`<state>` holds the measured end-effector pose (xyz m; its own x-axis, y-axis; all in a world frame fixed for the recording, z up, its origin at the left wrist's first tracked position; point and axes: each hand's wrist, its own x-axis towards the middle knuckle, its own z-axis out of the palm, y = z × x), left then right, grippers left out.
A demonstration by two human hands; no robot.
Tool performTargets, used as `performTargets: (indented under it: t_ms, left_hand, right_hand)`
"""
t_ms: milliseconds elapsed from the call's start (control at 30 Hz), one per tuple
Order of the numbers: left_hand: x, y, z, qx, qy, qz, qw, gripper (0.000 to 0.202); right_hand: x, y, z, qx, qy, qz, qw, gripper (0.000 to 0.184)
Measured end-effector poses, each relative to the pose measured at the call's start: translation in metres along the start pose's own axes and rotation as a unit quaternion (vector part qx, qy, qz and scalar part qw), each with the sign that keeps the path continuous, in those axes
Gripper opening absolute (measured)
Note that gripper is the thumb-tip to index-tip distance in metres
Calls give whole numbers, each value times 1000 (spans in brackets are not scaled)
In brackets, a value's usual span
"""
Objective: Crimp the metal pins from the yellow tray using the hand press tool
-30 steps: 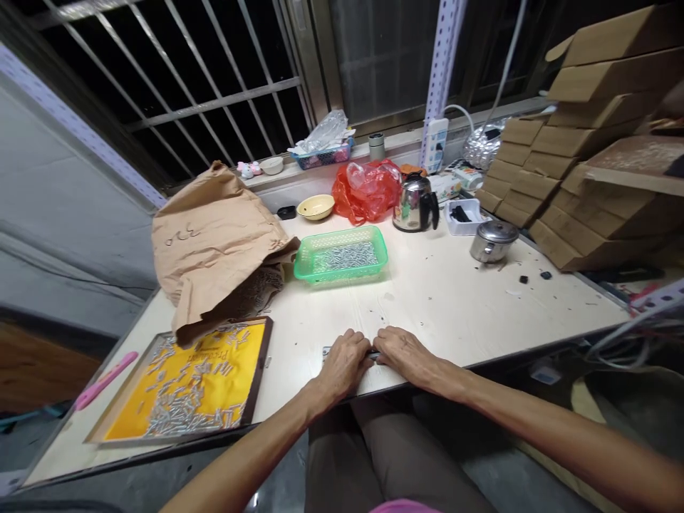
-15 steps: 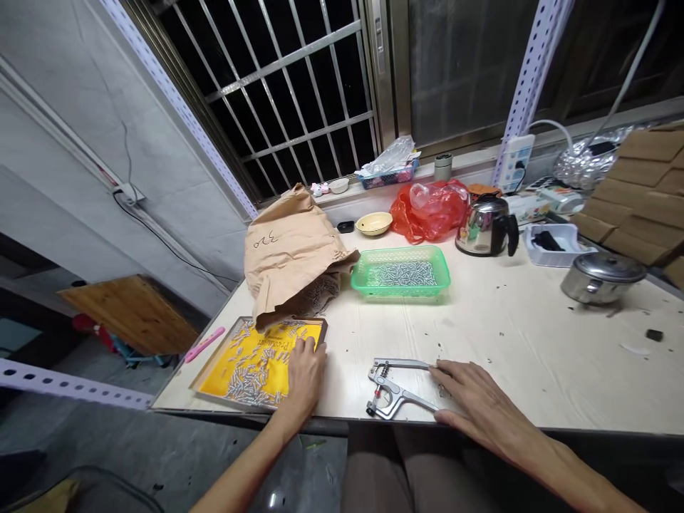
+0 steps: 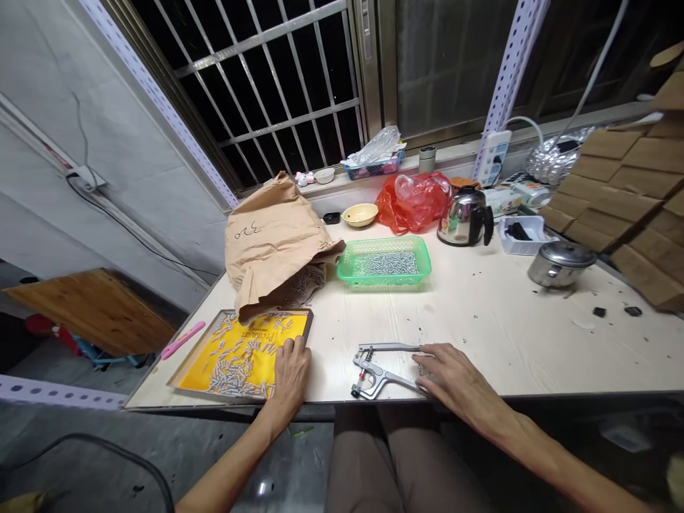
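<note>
A pair of snap-fastener pliers [image 3: 382, 370] lies on the table with its handles spread toward the right. My right hand [image 3: 454, 374] has its fingers at the end of the upper handle and its thumb side by the lower one, gripping them loosely. Shallow and lined in yellow, a tray [image 3: 184, 370] holds many small silver metal pieces [image 3: 229, 374]. Over its right side rests my left hand [image 3: 291, 367], knuckles up and fingers curled down. What those fingertips hold, if anything, is hidden.
Behind the tray stands an open brown paper bag [image 3: 272, 235] of metal pieces. A green basket [image 3: 383, 278] holds more. Nearby are a pink cutter [image 3: 182, 340], a kettle [image 3: 464, 217], a lidded pot [image 3: 560, 263], a red plastic bag [image 3: 411, 203] and stacked cardboard [image 3: 614, 178].
The whole view has shifted, so things sit further left and slightly higher. Both hands keep nearly the same places, at the tray and at the pliers' handles.
</note>
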<state>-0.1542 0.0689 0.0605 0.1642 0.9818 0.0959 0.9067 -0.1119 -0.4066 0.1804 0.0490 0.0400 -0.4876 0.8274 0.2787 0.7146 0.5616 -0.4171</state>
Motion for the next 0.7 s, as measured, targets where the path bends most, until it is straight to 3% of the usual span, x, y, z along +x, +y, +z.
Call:
performTargets:
  t_ms: [133,267,333,433,600,700]
  left_hand:
    - [-3,5,-7,-29,31,18,999,21]
    - [-11,19,-19,-214,73,-18,974,22]
    - [-18,27,-26,-345,70,-59,934,25]
    - [-28,36,-35,-497,23,-121,859,30]
    - [-37,38,-32,-625,-36,-215,749,43]
    - [-37,41,-26,-668,-27,-244,702,49]
  right_hand:
    - [31,-29,4,-28,-16,-54,998,21]
    - [65,-61,25,-61,-112,-184,975,13]
    - [77,-73,33,-80,-155,-212,962,10]
    - [84,-87,35,-102,-179,-196,959,15]
    - [86,-92,44,-123,-148,-208,959,9]
    - [89,-85,54,-147,-129,-231,953,16]
